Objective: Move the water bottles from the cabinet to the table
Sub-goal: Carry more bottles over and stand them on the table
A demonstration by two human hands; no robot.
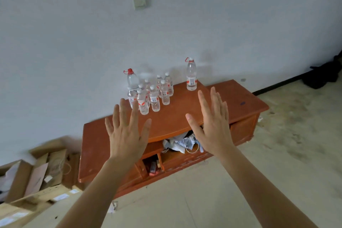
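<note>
Hovering over the wooden cabinet [175, 118], the left hand [127, 135] and right hand [212, 129] hold nothing, fingers [123, 109] spread wide. Small water bottles [154, 99] stand clustered on its top near the wall; gripping the nearest front bottle around its middle should avoid toppling its neighbours.

No writing can be read anywhere. The water bottles [154, 101] on the cabinet [175, 116] carry red-and-white labels [191, 80] whose print is too small to make out, and the white stickers [59, 198] on the cardboard boxes [37, 177] are blurred.
</note>
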